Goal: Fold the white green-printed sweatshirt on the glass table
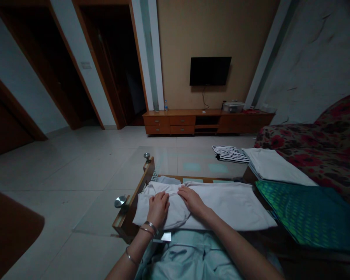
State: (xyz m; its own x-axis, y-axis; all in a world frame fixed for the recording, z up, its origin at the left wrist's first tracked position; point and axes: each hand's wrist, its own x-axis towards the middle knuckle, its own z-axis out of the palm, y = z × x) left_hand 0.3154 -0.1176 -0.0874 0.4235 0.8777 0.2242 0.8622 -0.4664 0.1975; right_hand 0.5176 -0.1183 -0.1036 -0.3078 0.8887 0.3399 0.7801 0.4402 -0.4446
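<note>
A white garment (227, 202) lies spread in a long folded strip across the glass-topped coffee table, its left end folded over. My left hand (158, 208) rests on that folded end, palm down, fingers lying on the cloth. Bracelets circle the left wrist. Just to the right, my right hand (194, 200) lies on the garment near the edge of the fold, its fingers stretched out flat. Neither hand grips the fabric visibly. Beyond the right end of the garment are a folded white cloth (277, 167), a green patterned cloth (312, 214) and a black-and-white striped garment (230, 154).
The glass table's wooden frame (135, 200) has round metal knobs (120, 201) on the left. A floral sofa (303, 147) stands at right, a brown rounded piece (11, 229) at left. Ahead are a low TV cabinet (182, 121) and a wall-mounted television (210, 71).
</note>
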